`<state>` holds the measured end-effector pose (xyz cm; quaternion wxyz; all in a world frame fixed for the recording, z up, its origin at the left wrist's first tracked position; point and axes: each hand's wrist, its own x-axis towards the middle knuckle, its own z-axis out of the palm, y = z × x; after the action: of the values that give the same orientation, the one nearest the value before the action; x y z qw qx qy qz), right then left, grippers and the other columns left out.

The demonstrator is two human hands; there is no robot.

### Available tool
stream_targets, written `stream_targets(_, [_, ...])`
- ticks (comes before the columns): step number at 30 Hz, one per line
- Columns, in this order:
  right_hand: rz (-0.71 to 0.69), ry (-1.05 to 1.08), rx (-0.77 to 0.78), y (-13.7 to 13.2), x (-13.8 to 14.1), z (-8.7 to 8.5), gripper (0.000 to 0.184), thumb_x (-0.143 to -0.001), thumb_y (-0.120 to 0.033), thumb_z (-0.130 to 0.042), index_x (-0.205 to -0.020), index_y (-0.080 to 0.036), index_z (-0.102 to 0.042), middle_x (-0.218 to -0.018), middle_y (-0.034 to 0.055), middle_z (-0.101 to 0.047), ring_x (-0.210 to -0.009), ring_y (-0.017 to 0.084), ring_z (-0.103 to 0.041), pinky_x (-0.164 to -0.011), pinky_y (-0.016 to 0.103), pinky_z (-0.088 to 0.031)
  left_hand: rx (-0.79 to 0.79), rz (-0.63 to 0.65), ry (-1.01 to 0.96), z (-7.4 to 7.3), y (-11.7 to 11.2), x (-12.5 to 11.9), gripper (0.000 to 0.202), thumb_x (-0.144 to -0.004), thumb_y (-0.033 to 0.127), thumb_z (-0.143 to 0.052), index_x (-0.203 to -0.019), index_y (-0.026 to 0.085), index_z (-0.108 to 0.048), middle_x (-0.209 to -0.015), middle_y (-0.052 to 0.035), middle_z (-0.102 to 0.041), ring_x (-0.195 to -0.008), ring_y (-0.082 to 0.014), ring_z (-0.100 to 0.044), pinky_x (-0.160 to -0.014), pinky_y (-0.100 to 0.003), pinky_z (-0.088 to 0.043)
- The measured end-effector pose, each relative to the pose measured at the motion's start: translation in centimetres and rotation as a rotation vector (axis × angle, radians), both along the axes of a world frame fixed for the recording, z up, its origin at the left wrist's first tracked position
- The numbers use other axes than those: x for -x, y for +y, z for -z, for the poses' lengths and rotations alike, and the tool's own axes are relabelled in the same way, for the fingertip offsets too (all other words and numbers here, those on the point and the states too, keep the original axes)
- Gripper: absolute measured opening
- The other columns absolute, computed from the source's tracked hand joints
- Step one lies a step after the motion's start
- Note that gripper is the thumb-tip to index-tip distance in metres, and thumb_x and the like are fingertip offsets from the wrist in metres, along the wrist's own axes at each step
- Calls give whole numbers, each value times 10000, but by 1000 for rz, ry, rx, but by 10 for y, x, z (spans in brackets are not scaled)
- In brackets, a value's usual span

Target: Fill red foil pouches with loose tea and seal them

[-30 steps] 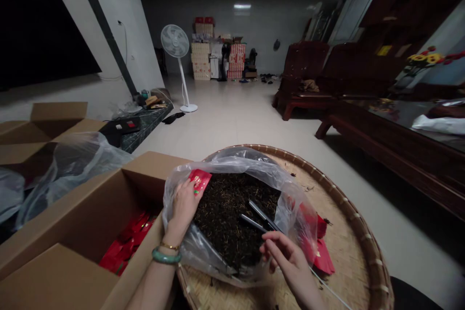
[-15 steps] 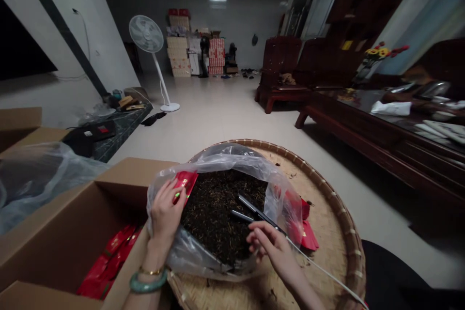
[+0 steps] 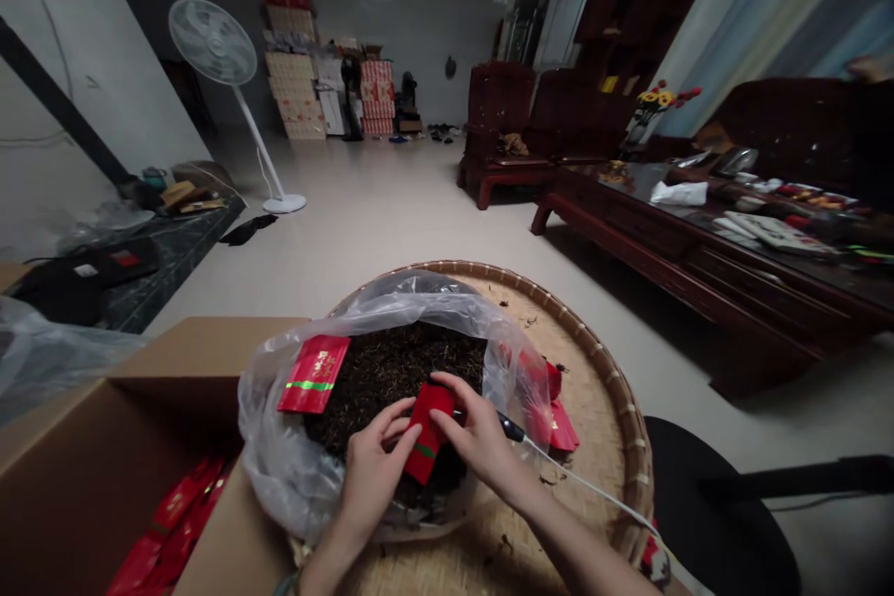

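Observation:
My left hand (image 3: 373,461) and my right hand (image 3: 479,433) pinch a small red packet (image 3: 427,424) with a green stripe between them. The packet is held tilted above dark loose tea leaves (image 3: 391,358) in an open clear plastic bag (image 3: 272,447). At the bag's left side, a second red packet (image 3: 318,372) with gold writing and a green band lies flat. Behind my right hand shows the black handle of a hair straightener (image 3: 511,428); my hand and the packet hide most of it. More red packets (image 3: 562,426) lie right of the bag.
The bag rests on a round woven bamboo tray (image 3: 618,382). An open cardboard box (image 3: 230,503) with red packets (image 3: 171,521) inside stands at left. A white cord (image 3: 593,489) crosses the tray's right side. Beyond are a standing fan (image 3: 213,42), a dark wooden table (image 3: 670,242) and part of a person (image 3: 870,70).
My left hand has left the packet at the bag's left and moved right. Both hands now hold a red packet over the tea. The view has turned right.

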<state>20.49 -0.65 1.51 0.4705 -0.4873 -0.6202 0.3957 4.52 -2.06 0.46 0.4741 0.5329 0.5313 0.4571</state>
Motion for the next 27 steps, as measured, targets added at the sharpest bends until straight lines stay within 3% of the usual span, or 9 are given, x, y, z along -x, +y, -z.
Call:
stream_targets(2, [19,-146,-134,-2,-2,1,411,-818,-181,-564,-1226,-229,-554,-1135,95,-649,-996,226,-625,-874,370,-509,58,-44,-65,-1,1,-1,365,-688,388,-687,-974,161,-678,-836,-75,-758,-764,-236,-723,-673,-302,-606])
stream_targets(6, [53,-382,-388,-5,-4,2,405,-885,-177,-497,-1285,-234,-530,-1092,120,-639,-982,226,-611,-835,359,-525,114,-129,-172,0,0,-5,371,-595,402,-748,-855,144,-692,-766,-77,-755,-717,-245,-723,-640,-303,-609])
stream_targets(10, [84,-497,-511,-7,-4,0,361,-905,-176,-473,-1250,-235,-564,-1089,128,-624,-972,230,-595,-804,363,-526,111,-156,-183,1,0,-6,362,-578,394,-754,-827,137,-698,-735,-78,-751,-685,-240,-721,-629,-300,-607])
stream_targets(16, [87,-447,-445,-4,-6,-10,129,-877,-240,-548,-882,-205,-673,-822,80,-597,-788,209,-551,-673,343,-493,-67,-96,67,5,-7,0,195,-692,334,-667,-810,196,-739,-760,-50,-754,-668,-207,-711,-655,-284,-594])
stream_targets(19, [-35,-428,-449,-5,-9,-17,166,-899,-206,-499,-881,-207,-664,-776,68,-622,-745,196,-542,-646,323,-474,-81,-72,107,7,-8,6,193,-695,327,-662,-819,207,-748,-767,-47,-755,-667,-208,-706,-647,-283,-591])
stream_targets(23, [-144,-275,-378,-15,-11,-28,150,-882,-183,-509,-885,-203,-657,-801,61,-663,-758,186,-578,-689,317,-482,46,-46,-19,7,-6,16,263,-643,359,-707,-827,181,-764,-833,-71,-759,-748,-233,-708,-709,-319,-592])
stream_targets(27, [-241,-151,-77,-22,-5,-35,131,-840,-232,-566,-881,-190,-684,-814,52,-687,-745,185,-620,-699,301,-492,251,-13,-245,3,-7,20,392,-592,415,-760,-884,153,-763,-884,-92,-754,-705,-235,-705,-636,-342,-605])
